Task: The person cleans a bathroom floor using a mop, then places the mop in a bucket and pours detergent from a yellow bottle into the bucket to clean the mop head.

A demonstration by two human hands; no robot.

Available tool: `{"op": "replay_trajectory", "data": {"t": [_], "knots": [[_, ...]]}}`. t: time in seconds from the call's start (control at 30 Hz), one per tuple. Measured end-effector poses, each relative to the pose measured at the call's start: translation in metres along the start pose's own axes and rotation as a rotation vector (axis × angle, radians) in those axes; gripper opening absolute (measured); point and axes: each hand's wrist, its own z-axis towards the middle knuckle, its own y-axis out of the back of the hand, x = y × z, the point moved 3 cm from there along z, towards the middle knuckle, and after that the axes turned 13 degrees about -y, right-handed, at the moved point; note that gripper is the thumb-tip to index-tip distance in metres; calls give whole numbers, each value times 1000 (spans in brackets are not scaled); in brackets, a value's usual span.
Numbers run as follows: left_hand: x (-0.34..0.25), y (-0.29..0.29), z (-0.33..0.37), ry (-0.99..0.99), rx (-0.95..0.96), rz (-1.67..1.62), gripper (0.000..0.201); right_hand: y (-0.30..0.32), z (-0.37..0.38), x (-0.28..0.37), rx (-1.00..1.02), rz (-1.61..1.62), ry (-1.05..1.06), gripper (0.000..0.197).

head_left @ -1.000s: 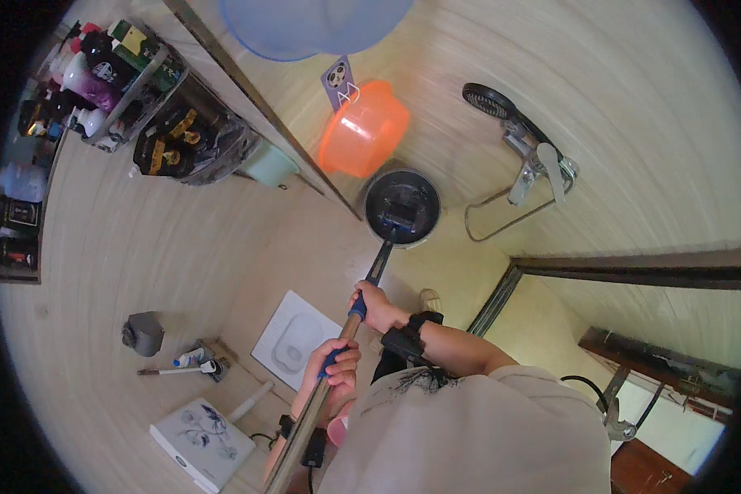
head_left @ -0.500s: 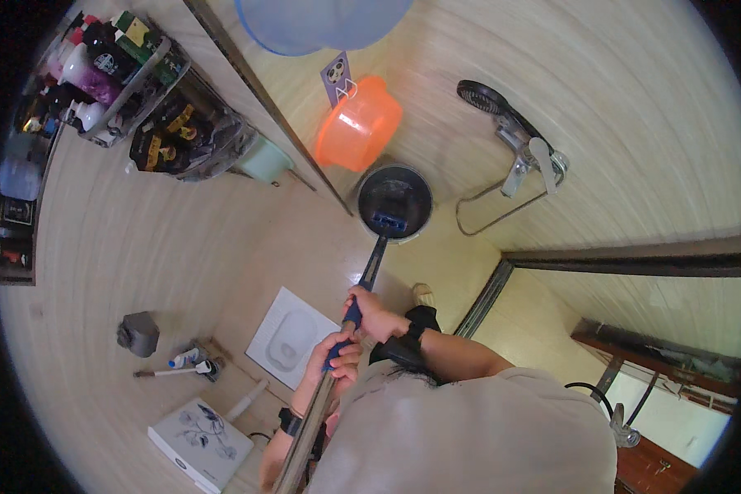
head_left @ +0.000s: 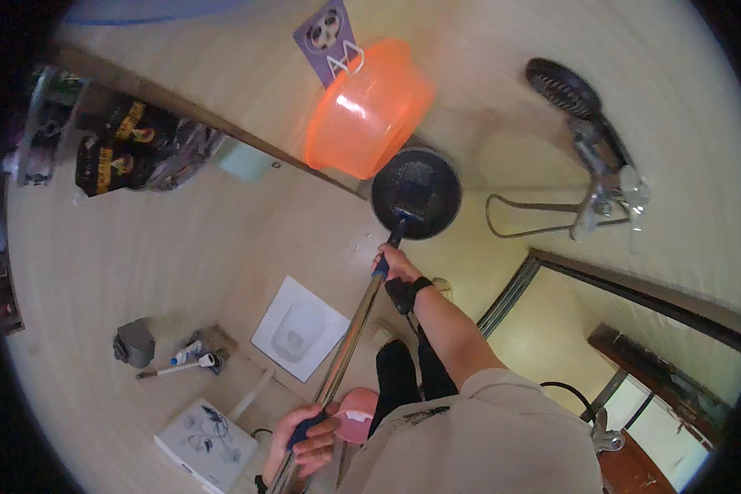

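Both my hands hold a long-handled mop (head_left: 352, 333) with a metal pole and dark blue grips. My right hand (head_left: 398, 263) is closed round the pole near its lower end, arm stretched forward. Farther up the pole, close to my body, my left hand (head_left: 309, 436) wraps a blue grip. The mop's head reaches down into a round dark bucket (head_left: 445, 188); its exact shape is hard to make out in there. An orange basin (head_left: 375, 115) hangs on the wall by a white hook, just beyond the bucket.
A white squat toilet (head_left: 300, 329) is set in the floor to the left. Behind my left hand sits a pink bucket (head_left: 357, 416). A shower head (head_left: 561, 86) and tap are on the right wall. A dark door track (head_left: 510, 296) runs along the right.
My right hand has slid down the pole toward the bucket, and my left hand has moved back up it. The hands are now far apart. The view has shifted closer to the bucket.
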Motion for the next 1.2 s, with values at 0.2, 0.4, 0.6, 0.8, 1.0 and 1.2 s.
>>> {"op": "replay_trajectory", "data": {"t": [0.2, 0.4, 0.6, 0.8, 1.0, 1.2], "knots": [[5, 4, -4, -111, -326, 101, 19, 23, 43, 32, -51, -113, -91, 8], [18, 11, 2, -77, -188, -44, 20, 30, 61, 43, -37, -193, -151, 12], [33, 8, 12, -82, -30, -6, 13, 38, 42, 29, 38, -41, 3, 11], [32, 36, 14, -17, 162, -27, 13, 1, -63, -44, 15, -31, 39, 11], [30, 41, 13, -7, 185, 13, 13, -41, -173, -108, -8, 32, -70, 9], [40, 41, 15, -24, 177, 76, 11, -50, -218, -122, 33, 22, -42, 8]]}}
